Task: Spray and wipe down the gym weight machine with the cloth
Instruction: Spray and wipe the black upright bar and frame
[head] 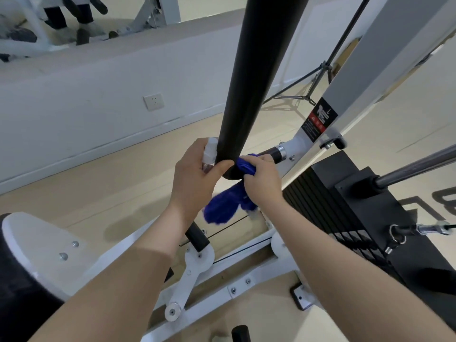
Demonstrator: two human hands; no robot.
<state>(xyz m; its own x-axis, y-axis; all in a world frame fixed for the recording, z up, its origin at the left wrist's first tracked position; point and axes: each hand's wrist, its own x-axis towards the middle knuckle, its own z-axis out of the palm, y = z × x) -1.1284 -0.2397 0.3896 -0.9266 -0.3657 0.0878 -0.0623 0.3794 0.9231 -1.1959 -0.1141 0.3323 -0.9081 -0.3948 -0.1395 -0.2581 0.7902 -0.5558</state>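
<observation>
A thick black padded bar [256, 77] of the white weight machine [318, 114] runs up the middle of the view. My left hand [195, 178] grips a white spray bottle [210, 150] against the bar's lower end, thumb across the pad. My right hand [261, 180] grips a blue cloth [227, 206], bunched against the bar's end; the cloth's loose part hangs below my wrist. Most of the bottle is hidden behind my left hand and the bar.
A black weight stack [350, 206] with a chrome rod [417, 166] stands at the right. A white seat plate [44, 243] lies at the lower left, white frame rails [222, 275] below. A wall socket [153, 101] and a tripod [308, 92] are behind.
</observation>
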